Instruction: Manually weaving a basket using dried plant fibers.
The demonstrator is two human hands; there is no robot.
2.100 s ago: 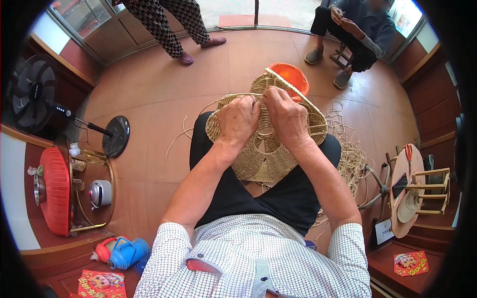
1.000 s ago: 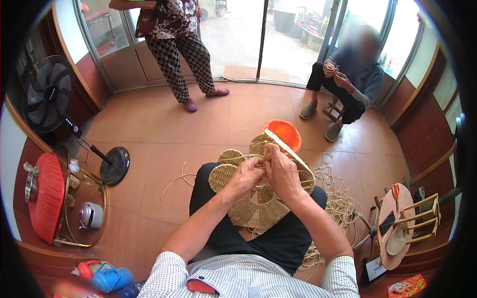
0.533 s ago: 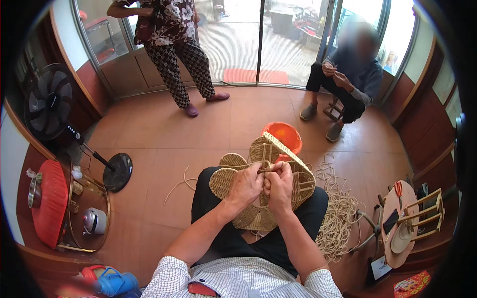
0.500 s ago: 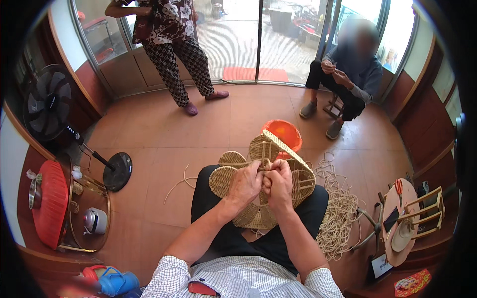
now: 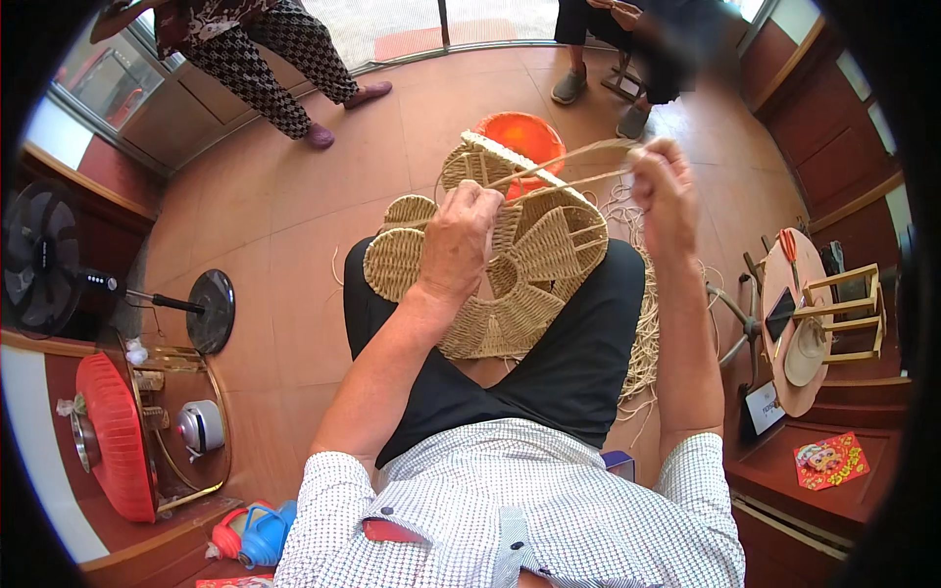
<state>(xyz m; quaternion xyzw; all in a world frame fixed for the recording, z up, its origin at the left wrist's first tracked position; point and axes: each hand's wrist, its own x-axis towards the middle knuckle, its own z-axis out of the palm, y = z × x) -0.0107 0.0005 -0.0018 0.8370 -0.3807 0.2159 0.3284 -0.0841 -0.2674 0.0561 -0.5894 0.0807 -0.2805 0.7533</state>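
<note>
A petal-shaped woven straw piece [image 5: 534, 245], edged on one side by a pale braided band, rests across my lap. My left hand [image 5: 459, 235] is closed on the cord at its upper middle, fingertips against the weave. Out to the right, beyond the piece's edge, my right hand [image 5: 665, 191] is raised and closed on the straw cord [image 5: 588, 152], which stretches in strands back to the work near my left hand. The exact grip of my left fingertips is partly hidden.
An orange bucket [image 5: 520, 132] stands behind the piece, loose cord [image 5: 642, 343] lies right of my legs. A pedestal fan [image 5: 44, 255] is at left, a round board with scissors [image 5: 789, 260] at right. One person [image 5: 304, 73] stands beyond; another [image 5: 578, 39] sits.
My right hand has pulled away from my left, up and to the right, drawing out cord. My left hand has shifted slightly. The view has tilted further down.
</note>
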